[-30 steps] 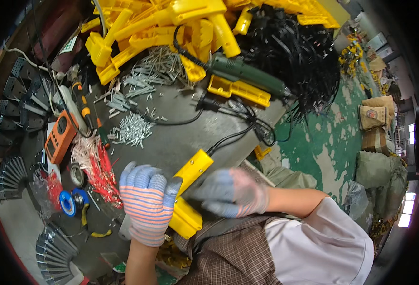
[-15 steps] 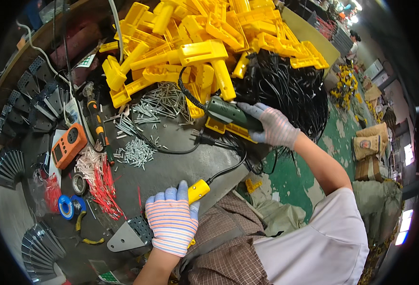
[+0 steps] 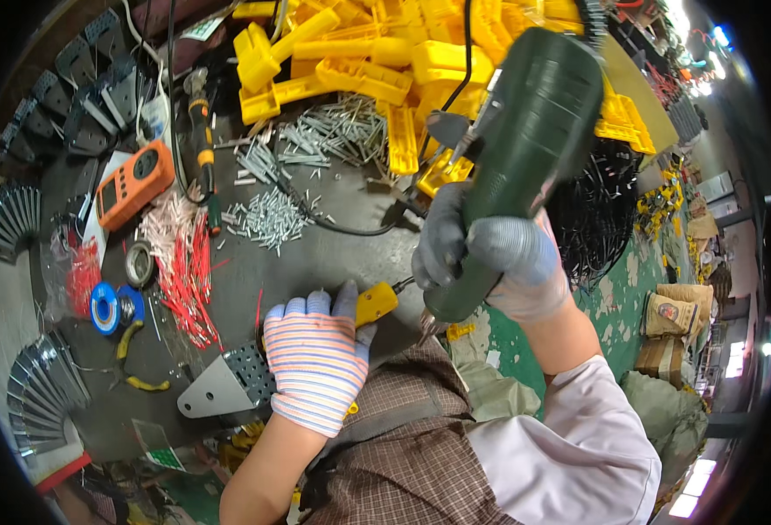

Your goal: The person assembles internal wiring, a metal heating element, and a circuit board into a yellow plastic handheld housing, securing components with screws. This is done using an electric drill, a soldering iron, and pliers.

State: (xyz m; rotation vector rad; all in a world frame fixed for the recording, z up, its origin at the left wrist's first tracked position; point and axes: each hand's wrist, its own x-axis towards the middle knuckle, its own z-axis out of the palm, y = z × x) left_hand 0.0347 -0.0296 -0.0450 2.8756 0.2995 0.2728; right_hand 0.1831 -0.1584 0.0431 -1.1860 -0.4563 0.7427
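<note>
My left hand (image 3: 317,360), in a striped glove, grips a yellow plastic part (image 3: 375,304) at the near edge of the dark workbench (image 3: 333,254); only the part's far end shows past the fingers. My right hand (image 3: 490,254), in a grey glove, is closed around a dark green power tool (image 3: 525,140) and holds it up above the bench, tilted, its body rising to the upper right. The tool's black cord (image 3: 333,223) trails across the bench. The tool's lower tip sits just right of the yellow part.
A heap of yellow plastic parts (image 3: 385,61) fills the far side. Loose metal pins (image 3: 267,214) lie mid-bench, red and white wires (image 3: 184,262) to the left, an orange meter (image 3: 136,184), a screwdriver (image 3: 202,131), blue tape rolls (image 3: 110,306), a perforated metal plate (image 3: 223,385), and black cables (image 3: 604,210) at right.
My right hand has lifted the green tool from the pile and brought it close, near the yellow part. My left hand has stayed on the yellow part.
</note>
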